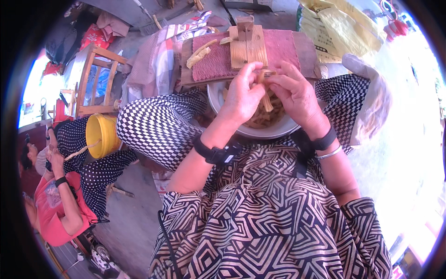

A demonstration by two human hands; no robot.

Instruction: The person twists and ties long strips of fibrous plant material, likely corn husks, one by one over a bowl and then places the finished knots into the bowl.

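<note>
My left hand (245,92) and my right hand (292,92) meet over a white basin (268,133), fingertips pinching a pale yellow, fibrous strip (267,103) between them. It looks like peeled root or stem, though its exact kind is unclear. One end of the strip hangs down toward the basin. Inside the basin lie many short, pale pieces (259,120), partly hidden by my hands. Just beyond my fingers, a wooden block with an upright piece (248,48) stands on a pink cloth (282,48) over a wooden board (308,62). Longer strips (200,57) rest on the cloth's left side.
At left, another person (66,205) holds a long pale root-like stick (82,151) at a yellow bucket (101,136). A wooden chair (82,83) stands behind the bucket. Woven sacks (150,66) lie left of the board; a yellowish sack (334,31) stands at right.
</note>
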